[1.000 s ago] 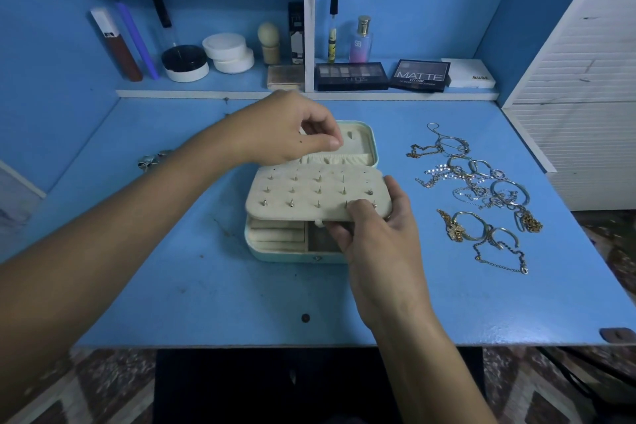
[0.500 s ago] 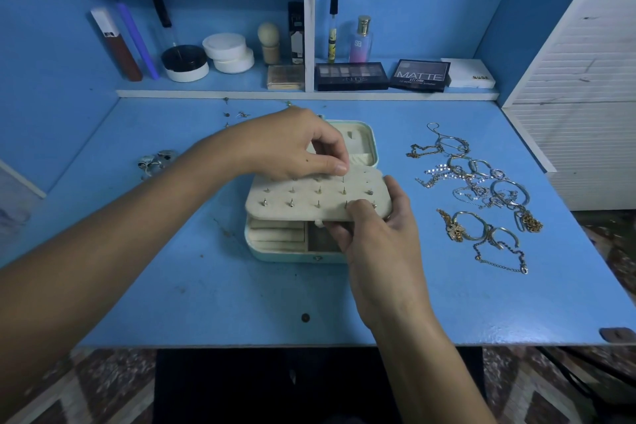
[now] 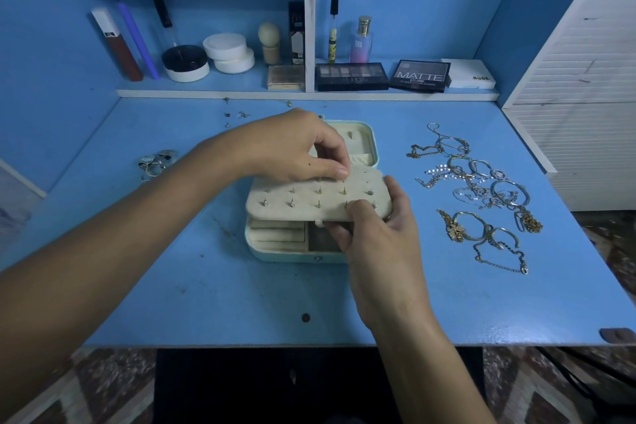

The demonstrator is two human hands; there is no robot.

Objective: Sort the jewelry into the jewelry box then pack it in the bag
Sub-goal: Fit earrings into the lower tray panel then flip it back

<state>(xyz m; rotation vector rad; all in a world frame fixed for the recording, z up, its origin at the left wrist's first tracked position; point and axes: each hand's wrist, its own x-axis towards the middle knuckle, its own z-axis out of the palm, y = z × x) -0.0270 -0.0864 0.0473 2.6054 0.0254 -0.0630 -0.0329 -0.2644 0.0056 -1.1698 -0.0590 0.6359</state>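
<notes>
A pale green jewelry box (image 3: 275, 253) lies open in the middle of the blue table (image 3: 206, 286). Above it, my right hand (image 3: 382, 234) grips the front right edge of a cream earring panel (image 3: 306, 208) studded with several earrings. My left hand (image 3: 296, 151) hovers at the panel's far edge, its thumb and fingers pinching something small that is too tiny to make out. A heap of gold and silver chains and bracelets (image 3: 481, 193) lies to the right of the box. Loose stud earrings (image 3: 237, 113) lie behind my left hand, and a few rings (image 3: 155, 162) lie at the left. No bag is in view.
A shelf (image 3: 303, 93) along the back carries cosmetics, jars and eyeshadow palettes (image 3: 351, 76). A white slatted panel (image 3: 585, 113) stands at the right. The table's front edge runs near the bottom of the view.
My left hand came down from above the box lid to the panel's far edge, fingers pinched. The right hand and the panel stayed put.
</notes>
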